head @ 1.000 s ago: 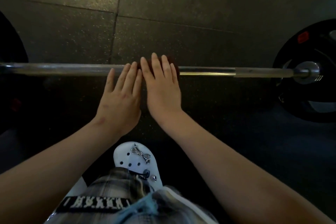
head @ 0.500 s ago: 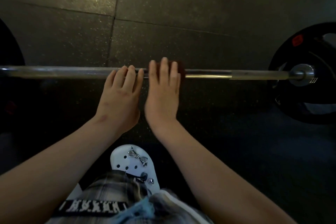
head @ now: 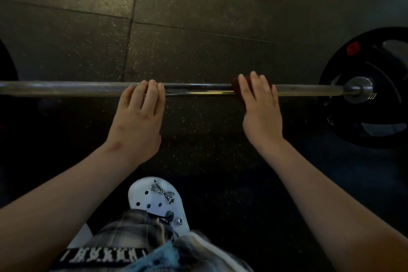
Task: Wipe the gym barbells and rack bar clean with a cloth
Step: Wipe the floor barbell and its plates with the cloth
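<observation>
Head view, looking down at a bar that lies level across the frame above a dark speckled floor of rubber tiles with seams between them. At the far left edge a dark plate is only partly in view, and the bar runs out of the frame beside it.

Left of centre, the left hand is on the bar, back of the hand up. Its fingers are hooked over the top of the steel and their tips are hidden behind it. The thumb cannot be seen.

Between the hands the bare bar shows a bright glint. The hands are well apart.

Right of centre, a dark red cloth is wrapped on the bar. The right hand clasps it from above, fingers bent over it, so only its edges peek out at the left and past the fingertips.

Beyond that hand the bar runs to a shiny collar at the hub of the big black right plate, which bears a small red label near its top.

At the bottom centre, below the hands, is a white clog with a silver bow charm, and plaid cloth covers the knee nearest the camera.
</observation>
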